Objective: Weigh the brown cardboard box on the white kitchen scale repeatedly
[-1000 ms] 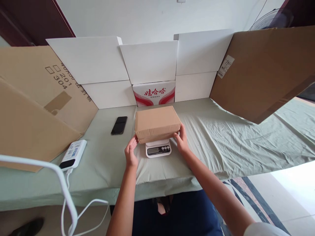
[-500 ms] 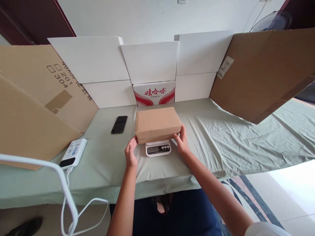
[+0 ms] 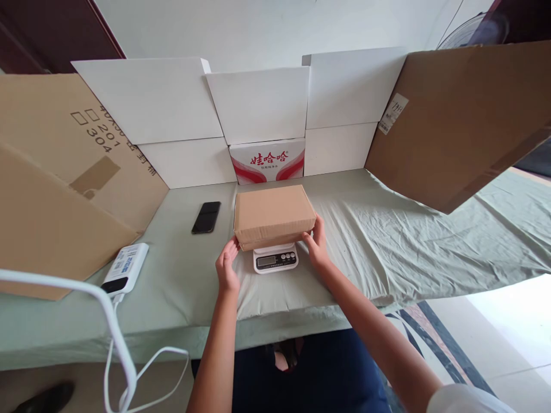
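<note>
A closed brown cardboard box [image 3: 275,215] rests on a white kitchen scale [image 3: 275,268], covering most of its platform. The scale's dark display and several round buttons show in front of the box; I cannot make out a reading. My left hand [image 3: 227,265] holds the box at its front left corner, fingers curved against the side and underneath. At the front right corner, my right hand [image 3: 315,242] grips it with the thumb on the front face and the fingers along the right side. The fingertips are partly hidden by the box.
Left of the box lies a black phone [image 3: 206,217]. A white power bank [image 3: 126,268] with a cable is farther left. White boxes [image 3: 258,106] and a red-and-white printed carton [image 3: 267,162] line the back. Large cardboard sheets stand at left [image 3: 47,189] and right [image 3: 451,126]. A green cloth [image 3: 387,241] covers the table.
The camera view has shifted slightly. Both hands stay at the box's corners, and the box stays on the scale with no clear movement.
</note>
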Demonstrator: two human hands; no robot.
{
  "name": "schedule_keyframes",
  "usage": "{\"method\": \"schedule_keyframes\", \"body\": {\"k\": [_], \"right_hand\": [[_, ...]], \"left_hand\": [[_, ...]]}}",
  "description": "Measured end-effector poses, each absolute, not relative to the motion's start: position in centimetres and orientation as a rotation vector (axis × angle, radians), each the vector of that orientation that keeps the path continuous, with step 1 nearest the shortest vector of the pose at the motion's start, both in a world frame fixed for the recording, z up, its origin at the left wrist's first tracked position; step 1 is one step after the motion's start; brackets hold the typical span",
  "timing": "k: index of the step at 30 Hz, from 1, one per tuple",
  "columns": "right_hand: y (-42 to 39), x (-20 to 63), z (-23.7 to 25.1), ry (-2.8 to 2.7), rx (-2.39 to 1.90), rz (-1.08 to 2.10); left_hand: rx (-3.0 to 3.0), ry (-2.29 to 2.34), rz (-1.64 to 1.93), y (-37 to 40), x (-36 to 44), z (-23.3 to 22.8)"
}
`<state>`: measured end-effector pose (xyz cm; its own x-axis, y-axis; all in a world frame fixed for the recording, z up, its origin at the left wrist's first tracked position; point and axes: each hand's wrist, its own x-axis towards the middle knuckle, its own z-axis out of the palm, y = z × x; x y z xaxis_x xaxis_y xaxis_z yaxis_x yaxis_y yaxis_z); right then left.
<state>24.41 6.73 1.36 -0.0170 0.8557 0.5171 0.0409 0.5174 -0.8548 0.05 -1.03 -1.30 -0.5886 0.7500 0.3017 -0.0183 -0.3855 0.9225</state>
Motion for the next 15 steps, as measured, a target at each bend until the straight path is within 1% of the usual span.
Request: {"method": "schedule_keyframes", "body": {"k": [7,15], "right_hand": [[7.00,24.67,0.81,-1.367,-0.855,0.694],[7.25,24.80,0.78,-1.334,-0.895,0.717]], "left_hand": [[0.992,1.288,2.083,-1.21,0.04,-0.73],[0.990,1.293,2.086,-1.07,0.07,-0.52]]}}
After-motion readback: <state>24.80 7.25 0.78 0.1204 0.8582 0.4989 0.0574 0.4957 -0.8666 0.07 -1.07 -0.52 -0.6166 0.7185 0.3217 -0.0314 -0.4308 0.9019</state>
